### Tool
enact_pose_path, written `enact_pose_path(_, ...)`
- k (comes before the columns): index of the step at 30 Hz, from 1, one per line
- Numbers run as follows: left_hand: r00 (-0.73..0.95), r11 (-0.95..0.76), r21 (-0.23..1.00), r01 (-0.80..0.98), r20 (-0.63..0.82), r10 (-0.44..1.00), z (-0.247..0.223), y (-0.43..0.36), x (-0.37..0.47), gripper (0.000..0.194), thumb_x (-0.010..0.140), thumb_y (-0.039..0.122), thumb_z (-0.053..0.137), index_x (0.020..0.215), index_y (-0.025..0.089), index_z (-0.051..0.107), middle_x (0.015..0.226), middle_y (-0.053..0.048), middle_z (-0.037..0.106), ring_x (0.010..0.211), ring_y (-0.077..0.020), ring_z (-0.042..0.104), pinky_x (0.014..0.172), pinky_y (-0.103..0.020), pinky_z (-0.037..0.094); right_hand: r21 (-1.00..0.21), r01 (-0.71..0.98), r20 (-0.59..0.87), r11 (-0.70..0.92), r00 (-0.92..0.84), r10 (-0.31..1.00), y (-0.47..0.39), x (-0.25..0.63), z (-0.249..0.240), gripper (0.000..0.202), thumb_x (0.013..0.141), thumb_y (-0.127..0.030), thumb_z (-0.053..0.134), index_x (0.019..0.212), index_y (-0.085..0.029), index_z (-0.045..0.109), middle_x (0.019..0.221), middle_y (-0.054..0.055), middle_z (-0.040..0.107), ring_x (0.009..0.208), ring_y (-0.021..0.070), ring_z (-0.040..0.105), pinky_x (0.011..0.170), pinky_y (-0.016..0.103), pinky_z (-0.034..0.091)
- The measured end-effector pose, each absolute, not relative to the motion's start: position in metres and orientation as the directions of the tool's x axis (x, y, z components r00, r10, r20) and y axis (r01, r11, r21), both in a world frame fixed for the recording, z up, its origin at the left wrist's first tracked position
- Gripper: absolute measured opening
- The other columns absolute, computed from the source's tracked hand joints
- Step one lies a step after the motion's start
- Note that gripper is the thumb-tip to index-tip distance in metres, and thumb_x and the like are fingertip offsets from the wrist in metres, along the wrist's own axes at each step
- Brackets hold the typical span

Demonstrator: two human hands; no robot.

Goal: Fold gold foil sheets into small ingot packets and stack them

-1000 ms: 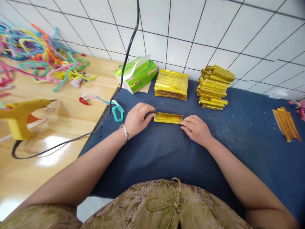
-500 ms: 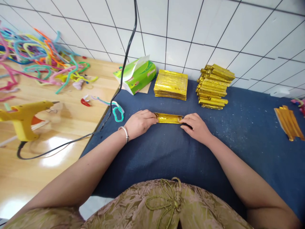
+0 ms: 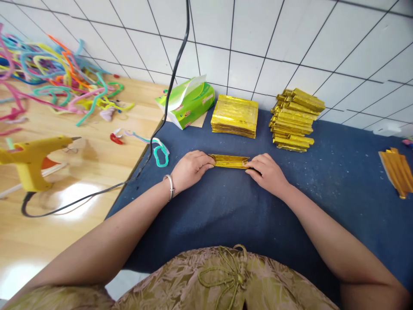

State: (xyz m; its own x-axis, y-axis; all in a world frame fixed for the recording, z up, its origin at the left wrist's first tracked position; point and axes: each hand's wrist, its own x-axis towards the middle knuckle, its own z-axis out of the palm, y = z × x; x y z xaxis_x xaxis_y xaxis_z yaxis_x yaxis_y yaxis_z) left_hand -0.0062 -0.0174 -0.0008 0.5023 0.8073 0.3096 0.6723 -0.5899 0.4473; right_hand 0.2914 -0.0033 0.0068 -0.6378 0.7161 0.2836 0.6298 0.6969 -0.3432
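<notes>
the left hand (image 3: 192,170), with a silver-coloured bangle (image 3: 170,187) around its wrist, is pinching the left end of a narrow strip of folded shiny gold paper (image 3: 229,161) between thumb and fingers, and the right hand (image 3: 267,173) is pinching the strip's right end in the same way. the strip is lying sideways between the two hands, over the dark blue cloth surface (image 3: 226,215), with its long folded edges partly opening upward. beyond it, a neat stack of flat gold paper sheets (image 3: 235,115) is resting near the white tiled wall (image 3: 251,38), with a loose pile of folded gold paper strips (image 3: 295,120) sitting to its right. a green and white tissue pack (image 3: 189,102) is sitting to the stack's left. more orange-gold folded strips (image 3: 397,172) are lying at the far right of the cloth. a black cable (image 3: 171,86) is hanging down past the tissue pack and running to a yellow glue gun (image 3: 32,161), which is lying on the light wooden tabletop (image 3: 97,172) at the left. a tangle of multicoloured fuzzy stems (image 3: 61,73) is spreading behind the glue gun, and a teal fuzzy loop (image 3: 161,155) is lying on the cloth near the left hand.
</notes>
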Motion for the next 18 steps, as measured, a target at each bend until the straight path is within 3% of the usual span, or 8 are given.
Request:
enact_pose_path(9,0.408,-0.455,0.437,0.775,0.204,0.89,0.007,-0.022,0.002,0.017,0.093,0.028,0.045,0.093,0.018,0.059,0.088,-0.003,0.064,0.085,-0.0165,0.059,0.081,-0.032,0.044,-0.455,0.709,0.154,0.538,-0.533,0.832,0.003,0.278,0.015,0.021,0.092,-0.028,0.046,0.083,-0.02,0.064,0.084,0.002,0.065,0.082,0.0162,0.054,0.081,0.03,0.038)
enact_pose_path(18,0.348,-0.391,0.354,0.85,0.181,0.92,0.013,-0.022,0.014,0.016,0.089,0.021,0.042,0.082,0.017,0.056,0.079,-0.003,0.062,0.075,-0.0162,0.057,0.073,-0.029,0.04,-0.316,0.857,-0.034,0.407,-0.439,0.898,0.007,0.265,0.026,0.021,0.089,-0.028,0.045,0.077,-0.02,0.06,0.083,0.003,0.064,0.083,0.0167,0.055,0.079,0.028,0.038)
